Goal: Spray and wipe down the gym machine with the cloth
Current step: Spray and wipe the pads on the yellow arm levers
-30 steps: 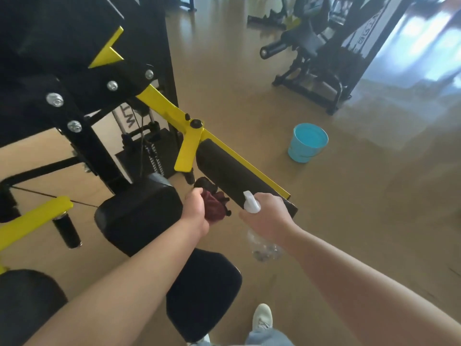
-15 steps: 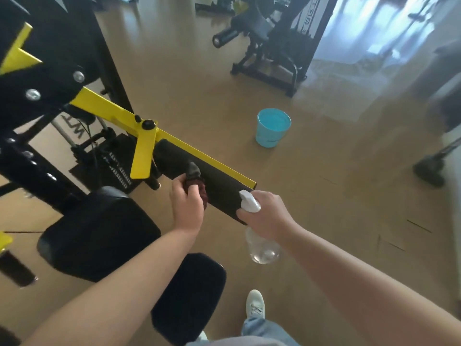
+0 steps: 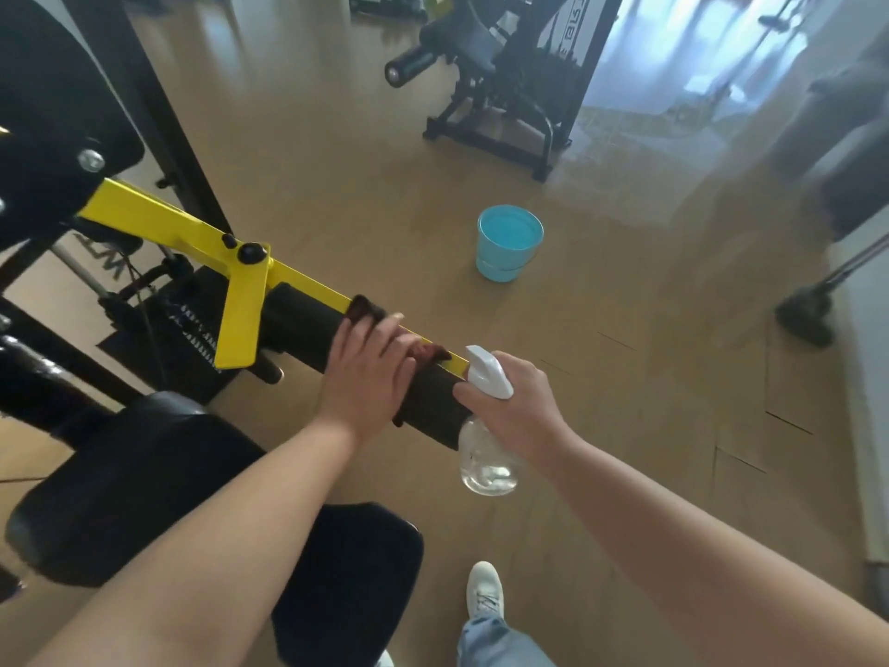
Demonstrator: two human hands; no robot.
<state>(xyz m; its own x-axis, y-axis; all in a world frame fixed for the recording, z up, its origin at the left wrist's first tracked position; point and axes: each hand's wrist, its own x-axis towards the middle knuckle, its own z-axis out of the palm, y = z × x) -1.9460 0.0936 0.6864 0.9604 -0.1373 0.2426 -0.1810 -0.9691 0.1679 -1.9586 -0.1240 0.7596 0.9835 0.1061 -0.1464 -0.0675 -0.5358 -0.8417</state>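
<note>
A yellow-and-black gym machine fills the left side, with a yellow arm [image 3: 158, 223] carrying a black foam roller pad [image 3: 300, 324]. My left hand [image 3: 368, 373] lies flat over the top of the pad and presses a dark red cloth [image 3: 365, 308] against it; cloth edges stick out beyond my fingers. My right hand [image 3: 517, 406] grips a clear spray bottle [image 3: 488, 462] with a white trigger head just past the pad's near end, nozzle pointing toward the pad.
A black padded seat [image 3: 130, 479] sits below the pad at lower left. A light blue bucket [image 3: 509, 243] stands on the wooden floor beyond. Another black machine [image 3: 500, 79] is at the back. My white shoe [image 3: 485, 589] shows at the bottom.
My left hand rose with the cloth from under the pad onto its top and slid toward the near end. The right hand kept the bottle by the pad's end.
</note>
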